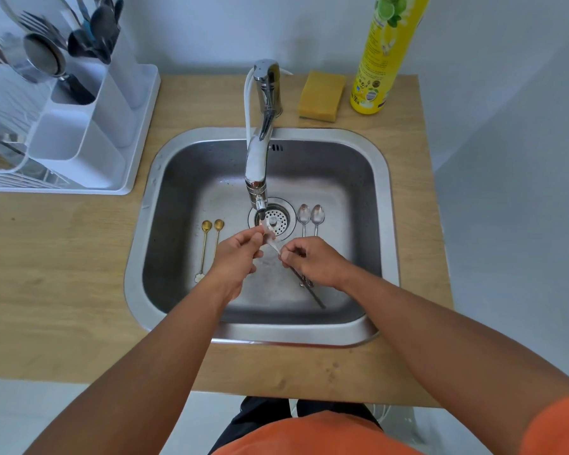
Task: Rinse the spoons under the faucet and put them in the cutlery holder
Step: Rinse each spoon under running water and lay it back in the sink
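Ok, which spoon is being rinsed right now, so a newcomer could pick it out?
Start at the steel sink and find the faucet spout. Right below it, both hands pinch one spoon. Unlike the gold pair and silver pair lying on the basin floor, it is lifted.

Yellow sponge (322, 96) just right of the tap base; yellow bottle (387, 50) right of that sponge, both on wooden surface (63, 274).

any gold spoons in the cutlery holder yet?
No: both gold spoons lie on the sink floor left of the drain, and the cutlery holder shows only dark and silver utensils.
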### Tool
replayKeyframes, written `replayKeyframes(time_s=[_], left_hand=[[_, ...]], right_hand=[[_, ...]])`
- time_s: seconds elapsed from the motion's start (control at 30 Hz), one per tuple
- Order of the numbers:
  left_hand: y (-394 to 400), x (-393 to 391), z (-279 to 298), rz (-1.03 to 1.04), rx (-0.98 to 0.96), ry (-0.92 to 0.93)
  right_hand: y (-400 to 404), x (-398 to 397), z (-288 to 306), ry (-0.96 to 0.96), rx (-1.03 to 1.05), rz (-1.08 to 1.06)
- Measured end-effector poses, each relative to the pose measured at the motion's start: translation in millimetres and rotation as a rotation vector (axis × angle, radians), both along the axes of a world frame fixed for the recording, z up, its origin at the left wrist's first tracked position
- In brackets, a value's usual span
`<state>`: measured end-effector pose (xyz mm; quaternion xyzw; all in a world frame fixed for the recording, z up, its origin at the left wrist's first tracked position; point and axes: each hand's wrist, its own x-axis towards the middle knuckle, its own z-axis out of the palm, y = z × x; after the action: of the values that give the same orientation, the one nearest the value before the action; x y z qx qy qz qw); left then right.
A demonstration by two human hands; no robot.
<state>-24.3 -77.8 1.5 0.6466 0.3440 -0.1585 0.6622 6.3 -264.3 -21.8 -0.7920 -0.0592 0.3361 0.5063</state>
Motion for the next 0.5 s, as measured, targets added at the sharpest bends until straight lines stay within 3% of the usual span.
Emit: replayKeyframes(time_s=[0.27,0.5], left_hand=[[-9.0,1.7,0.6,-0.02,0.178,-0.112],[-0.7,13.3,-3.0,-0.045,-0.049,0.025]], right_hand=[[7.8,3.7,-0.3,0.027,0.008,-0.028],[7.3,10.4,4.5,0.161,0.097,-0.019]])
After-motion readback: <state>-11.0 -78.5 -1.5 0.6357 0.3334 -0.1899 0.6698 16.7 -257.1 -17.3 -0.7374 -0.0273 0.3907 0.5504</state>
